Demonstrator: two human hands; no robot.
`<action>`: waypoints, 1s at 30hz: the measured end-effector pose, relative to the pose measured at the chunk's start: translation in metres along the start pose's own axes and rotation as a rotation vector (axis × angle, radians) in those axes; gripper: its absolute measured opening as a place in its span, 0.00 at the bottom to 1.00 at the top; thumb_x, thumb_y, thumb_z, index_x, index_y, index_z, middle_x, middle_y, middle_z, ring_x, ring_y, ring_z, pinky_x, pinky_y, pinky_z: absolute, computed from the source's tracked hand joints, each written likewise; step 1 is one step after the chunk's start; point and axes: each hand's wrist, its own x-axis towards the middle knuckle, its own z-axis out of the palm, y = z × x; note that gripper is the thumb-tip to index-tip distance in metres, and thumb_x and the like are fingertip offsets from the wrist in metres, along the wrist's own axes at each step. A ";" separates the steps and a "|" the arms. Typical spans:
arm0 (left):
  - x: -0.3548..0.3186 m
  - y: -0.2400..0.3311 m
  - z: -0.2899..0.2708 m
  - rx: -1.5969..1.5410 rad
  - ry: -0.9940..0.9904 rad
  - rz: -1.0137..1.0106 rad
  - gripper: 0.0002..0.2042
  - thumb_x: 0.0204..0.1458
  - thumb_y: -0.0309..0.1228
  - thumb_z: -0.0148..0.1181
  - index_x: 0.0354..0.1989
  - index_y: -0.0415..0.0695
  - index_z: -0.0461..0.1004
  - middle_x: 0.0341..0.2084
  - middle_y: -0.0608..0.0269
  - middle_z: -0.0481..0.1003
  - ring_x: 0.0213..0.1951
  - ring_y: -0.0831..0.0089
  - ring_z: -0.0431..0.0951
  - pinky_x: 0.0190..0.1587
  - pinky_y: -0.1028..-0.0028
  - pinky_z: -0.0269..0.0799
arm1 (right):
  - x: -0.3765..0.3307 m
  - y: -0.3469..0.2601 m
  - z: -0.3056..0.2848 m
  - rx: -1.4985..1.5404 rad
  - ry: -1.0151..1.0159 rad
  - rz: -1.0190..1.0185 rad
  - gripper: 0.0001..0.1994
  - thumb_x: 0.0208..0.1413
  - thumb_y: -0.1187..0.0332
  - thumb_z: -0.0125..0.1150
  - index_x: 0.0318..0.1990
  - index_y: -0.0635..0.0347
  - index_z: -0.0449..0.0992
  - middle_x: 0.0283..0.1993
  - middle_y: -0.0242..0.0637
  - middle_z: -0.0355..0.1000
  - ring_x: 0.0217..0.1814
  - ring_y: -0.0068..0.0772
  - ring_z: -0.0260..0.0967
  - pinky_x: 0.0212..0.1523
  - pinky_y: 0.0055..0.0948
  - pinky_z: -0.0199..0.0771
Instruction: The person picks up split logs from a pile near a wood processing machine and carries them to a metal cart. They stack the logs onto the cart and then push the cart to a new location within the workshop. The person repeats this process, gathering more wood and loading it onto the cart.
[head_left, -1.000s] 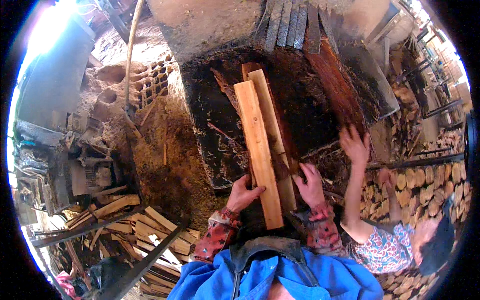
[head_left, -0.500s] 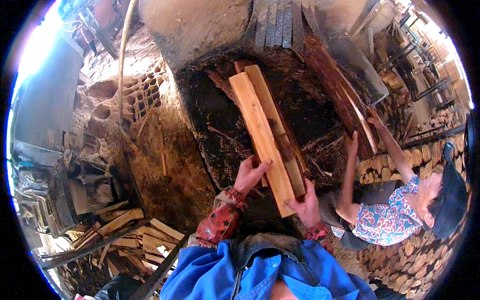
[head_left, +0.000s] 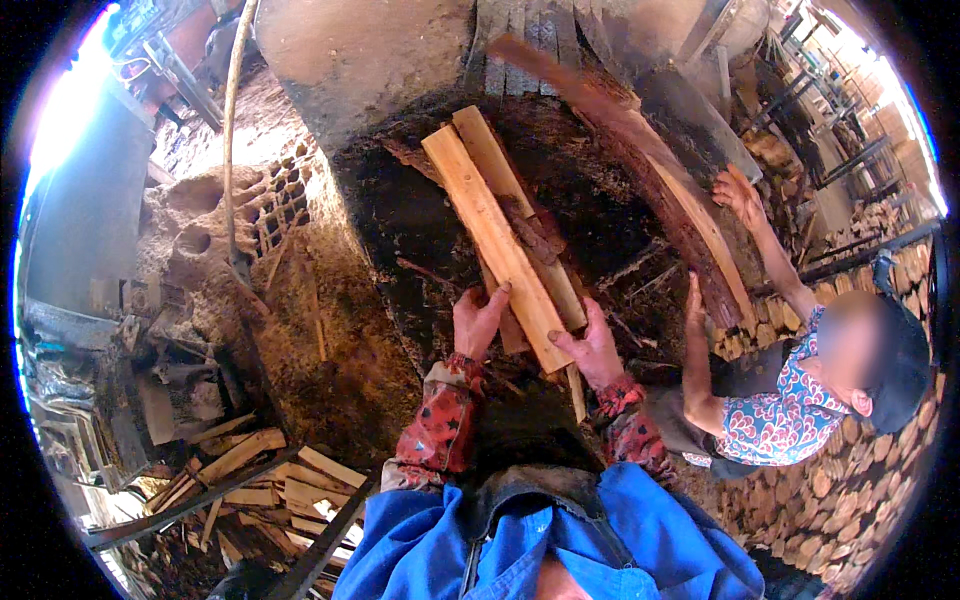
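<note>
Between my two hands lies a bundle of split firewood (head_left: 492, 238): a pale, flat-faced piece on top, with another pale piece and darker, bark-covered wood beside and under it. My left hand (head_left: 480, 322) clasps its left side near the lower end, thumb on the top piece. On the opposite side, my right hand (head_left: 594, 346) grips the same end, its thumb on the pale wood. The bundle slants away toward the upper left, over a dark, sooty pit (head_left: 400, 200). Its underside is hidden.
At the right, a co-worker (head_left: 790, 400) has both hands beside a long bark-covered slab (head_left: 680, 205), blurred by motion. Stacked firewood (head_left: 810, 500) lies behind that person. A pole (head_left: 230, 150) leans at the left; split wood (head_left: 260, 490) is heaped at lower left behind a bar.
My hands and the firewood have moved away from me and slightly left. The co-worker's slab has swung leftward at its far end, and the co-worker's far hand has come off it with fingers spread.
</note>
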 end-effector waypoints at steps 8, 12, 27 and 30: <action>0.019 -0.002 -0.004 -0.032 -0.001 0.017 0.17 0.48 0.31 0.68 0.42 0.33 0.73 0.34 0.57 0.79 0.32 0.73 0.78 0.35 0.72 0.74 | -0.024 0.027 -0.011 -0.408 -0.222 0.024 0.28 0.51 0.68 0.66 0.58 0.70 0.65 0.38 0.44 0.77 0.40 0.31 0.76 0.44 0.31 0.75; 0.022 -0.026 -0.001 0.013 0.061 0.052 0.20 0.45 0.34 0.70 0.41 0.33 0.71 0.33 0.58 0.78 0.32 0.74 0.77 0.34 0.73 0.74 | -0.008 -0.015 -0.029 -0.514 -0.128 -0.114 0.19 0.52 0.70 0.64 0.51 0.70 0.72 0.34 0.41 0.78 0.32 0.28 0.75 0.35 0.26 0.76; 0.018 -0.022 0.006 0.008 0.070 0.085 0.23 0.42 0.34 0.70 0.43 0.31 0.71 0.34 0.53 0.79 0.34 0.71 0.80 0.37 0.70 0.77 | 0.100 -0.075 0.016 -0.525 -0.175 -0.594 0.17 0.50 0.77 0.66 0.49 0.69 0.73 0.46 0.43 0.70 0.41 0.29 0.73 0.36 0.23 0.77; 0.022 -0.016 0.007 0.120 0.116 0.025 0.23 0.41 0.34 0.71 0.43 0.32 0.72 0.34 0.53 0.80 0.35 0.71 0.80 0.37 0.70 0.77 | 0.148 -0.062 -0.010 -0.704 0.016 -0.693 0.20 0.48 0.68 0.67 0.48 0.67 0.73 0.48 0.47 0.69 0.48 0.48 0.70 0.48 0.36 0.73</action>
